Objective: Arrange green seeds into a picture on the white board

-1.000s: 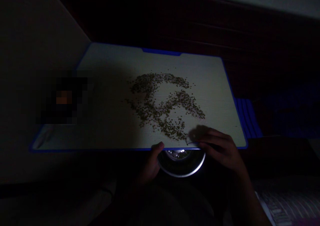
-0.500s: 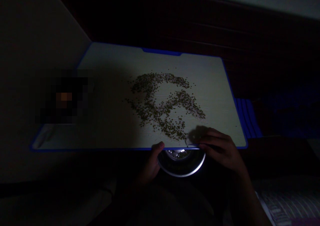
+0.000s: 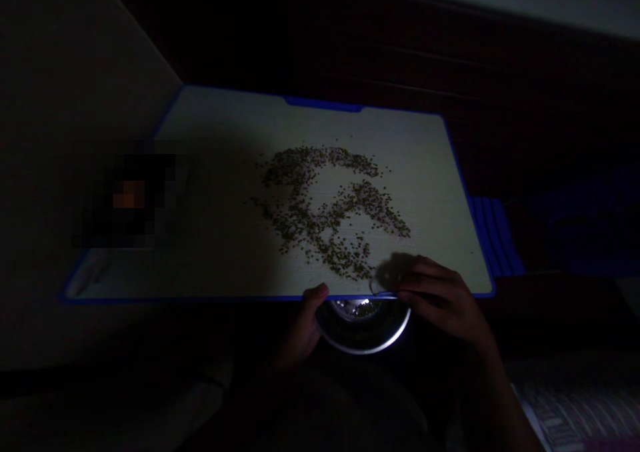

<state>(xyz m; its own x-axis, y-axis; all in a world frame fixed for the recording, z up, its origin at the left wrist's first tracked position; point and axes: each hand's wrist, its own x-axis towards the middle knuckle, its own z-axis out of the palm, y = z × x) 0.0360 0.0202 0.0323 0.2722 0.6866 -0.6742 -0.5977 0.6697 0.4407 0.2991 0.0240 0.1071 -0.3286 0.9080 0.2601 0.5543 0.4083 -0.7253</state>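
Note:
Small greenish-brown grains (image 3: 325, 202) lie scattered in curved bands on a pale board with a blue rim (image 3: 210, 252). Just under the board's near edge, a round metal bowl (image 3: 367, 335) with some grains in it is gripped at its left rim by my left hand (image 3: 303, 329). My right hand (image 3: 440, 299) rests at the board's near edge, right of the bowl, fingers curled around a small thin pale piece (image 3: 376, 285) whose nature I cannot make out. The scene is very dark.
A dark blurred object (image 3: 130, 199) sits on the left part of the board. A blue ribbed thing (image 3: 493, 235) lies beside the board's right edge. Printed paper (image 3: 575, 405) shows at the lower right. A dark wall rises behind.
My right hand has shifted very slightly at the board's edge. The bowl, my left hand and the grains look unchanged.

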